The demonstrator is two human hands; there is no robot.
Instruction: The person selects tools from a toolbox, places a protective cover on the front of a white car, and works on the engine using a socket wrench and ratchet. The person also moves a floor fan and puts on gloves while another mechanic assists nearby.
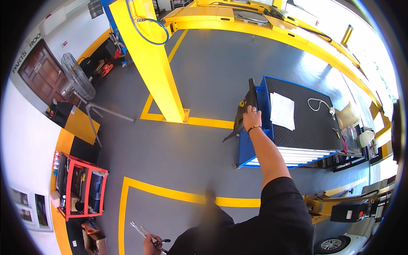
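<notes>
My right hand (251, 117) reaches forward and grips the black push handle (251, 91) at the left end of a blue tool cart (256, 146) with a black ribbed top. A white sheet of paper (282, 111) and a coiled white cable (319, 104) lie on the cart top. My left hand (151, 245) hangs low at the bottom edge and holds metal hand tools (141, 231), with a long silver one sticking out to the upper left.
A yellow lift post (148, 59) stands on the grey floor, boxed by yellow floor lines. A red tool trolley (80, 187) and a pedestal fan (77, 76) stand at the left wall. Yellow lift ramps (238, 19) run along the back. A car wheel (331, 244) shows at lower right.
</notes>
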